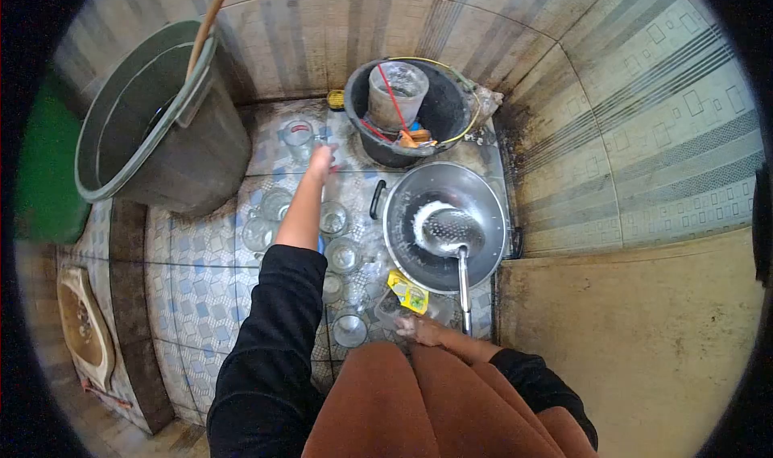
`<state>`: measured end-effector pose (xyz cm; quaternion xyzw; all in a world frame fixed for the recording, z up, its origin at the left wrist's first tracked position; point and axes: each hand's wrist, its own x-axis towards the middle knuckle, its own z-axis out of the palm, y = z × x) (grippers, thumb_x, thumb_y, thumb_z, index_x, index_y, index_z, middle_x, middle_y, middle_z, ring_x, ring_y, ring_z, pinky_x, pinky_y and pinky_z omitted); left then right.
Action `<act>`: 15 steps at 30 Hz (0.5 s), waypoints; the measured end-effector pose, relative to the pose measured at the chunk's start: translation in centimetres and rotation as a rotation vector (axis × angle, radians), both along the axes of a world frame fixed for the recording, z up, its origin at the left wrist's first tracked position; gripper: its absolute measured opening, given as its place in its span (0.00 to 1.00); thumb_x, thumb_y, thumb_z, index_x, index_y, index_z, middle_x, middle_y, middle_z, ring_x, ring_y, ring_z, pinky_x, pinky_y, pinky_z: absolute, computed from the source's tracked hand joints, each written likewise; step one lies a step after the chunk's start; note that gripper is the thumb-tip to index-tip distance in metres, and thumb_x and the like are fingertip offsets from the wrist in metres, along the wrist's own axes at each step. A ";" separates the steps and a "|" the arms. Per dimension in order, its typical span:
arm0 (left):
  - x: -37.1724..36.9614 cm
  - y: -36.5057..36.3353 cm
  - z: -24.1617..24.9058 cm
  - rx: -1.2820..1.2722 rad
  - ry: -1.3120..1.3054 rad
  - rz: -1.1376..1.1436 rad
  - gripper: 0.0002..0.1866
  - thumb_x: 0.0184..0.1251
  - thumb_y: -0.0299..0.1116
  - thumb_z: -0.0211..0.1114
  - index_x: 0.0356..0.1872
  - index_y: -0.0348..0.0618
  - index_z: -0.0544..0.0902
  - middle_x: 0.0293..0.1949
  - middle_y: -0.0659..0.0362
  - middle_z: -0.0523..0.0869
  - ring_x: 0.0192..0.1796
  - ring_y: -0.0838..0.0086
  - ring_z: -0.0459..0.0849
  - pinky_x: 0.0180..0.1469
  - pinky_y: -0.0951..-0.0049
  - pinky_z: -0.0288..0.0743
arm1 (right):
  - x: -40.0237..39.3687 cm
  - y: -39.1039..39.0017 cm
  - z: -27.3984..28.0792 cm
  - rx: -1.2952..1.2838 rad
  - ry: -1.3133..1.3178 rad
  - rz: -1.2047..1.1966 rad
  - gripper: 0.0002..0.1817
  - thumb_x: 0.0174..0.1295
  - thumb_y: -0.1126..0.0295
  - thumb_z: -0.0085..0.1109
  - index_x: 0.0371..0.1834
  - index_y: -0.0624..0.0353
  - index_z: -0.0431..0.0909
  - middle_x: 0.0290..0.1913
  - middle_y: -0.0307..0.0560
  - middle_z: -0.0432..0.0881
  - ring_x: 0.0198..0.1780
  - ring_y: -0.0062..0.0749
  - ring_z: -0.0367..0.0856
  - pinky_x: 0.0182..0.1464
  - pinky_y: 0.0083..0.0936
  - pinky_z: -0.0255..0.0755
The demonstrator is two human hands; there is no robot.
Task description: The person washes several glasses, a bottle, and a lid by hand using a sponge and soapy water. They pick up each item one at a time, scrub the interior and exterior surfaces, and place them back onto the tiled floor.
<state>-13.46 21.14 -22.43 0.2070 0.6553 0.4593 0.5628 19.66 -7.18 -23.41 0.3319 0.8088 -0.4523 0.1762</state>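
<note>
Tiled floor (201, 297), wet, seen from above. I log items big to small.

Grey bucket (153, 120), far left, tilted against the wall, a stick leaning in it.

Wok (403, 216), right of centre, with a skimmer (451, 233) lying in it, handle pointing near.

Black pail (443, 108), far centre, just behind the wok; a clear jug (398, 92) stands inside with a red straw.

Glasses (342, 253), a cluster on the floor between bucket and wok, upright and close together. One mug (298, 136) stands at the far end of the group.

Left hand (320, 162), arm stretched far, reaches just right of the mug. Fingers blurred; I cannot tell whether it grips anything.

Right hand (419, 329), near, low by the knee, rests at the skimmer handle's near end beside a clear container (394, 309). Grip not readable either.

Yellow packet (409, 291), small, at the wok's near rim, just beyond the right hand. Printing on it, too small to read.
</note>
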 end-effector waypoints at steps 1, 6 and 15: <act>-0.5 0.8 -1.2 0.006 -0.228 0.049 0.32 0.53 0.38 0.53 0.60 0.44 0.55 0.60 0.51 0.58 0.53 0.60 0.67 0.40 0.63 0.70 | -0.3 0.2 1.4 -0.020 0.041 -0.057 0.22 0.56 0.57 0.46 0.50 0.58 0.65 0.44 0.57 0.71 0.48 0.46 0.69 0.46 0.35 0.64; 0.0 1.3 -0.2 0.087 -0.448 0.265 0.24 0.59 0.45 0.47 0.55 0.48 0.60 0.56 0.57 0.60 0.52 0.66 0.66 0.39 0.66 0.68 | -0.2 0.4 -0.8 -0.080 0.121 -0.122 0.24 0.56 0.52 0.45 0.50 0.56 0.65 0.46 0.56 0.71 0.50 0.46 0.68 0.49 0.36 0.62; 0.1 -2.0 5.7 -0.044 -0.270 0.646 0.19 0.62 0.52 0.44 0.27 0.48 0.74 0.20 0.61 0.74 0.29 0.70 0.73 0.40 0.65 0.66 | -0.4 1.9 -2.9 -0.035 -0.218 -0.205 0.22 0.56 0.50 0.43 0.46 0.54 0.69 0.40 0.53 0.75 0.43 0.49 0.73 0.44 0.35 0.67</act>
